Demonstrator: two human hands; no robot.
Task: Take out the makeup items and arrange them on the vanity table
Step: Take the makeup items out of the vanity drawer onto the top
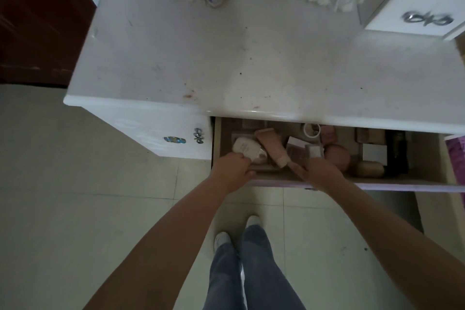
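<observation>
Looking down at my arms reaching into an open drawer (pixel 425 158) under a white tabletop (pixel 251 58). My left hand (pixel 232 171) is closed round a white tube (pixel 245 150) at the drawer's left end. My right hand (pixel 318 171) lies flat w/ fingers spread, just beside a beige tube (pixel 270 145) lying at a slant. More makeup, incl. boxes & a round pink puff (pixel 337 155), fills the drawer to the right.
</observation>
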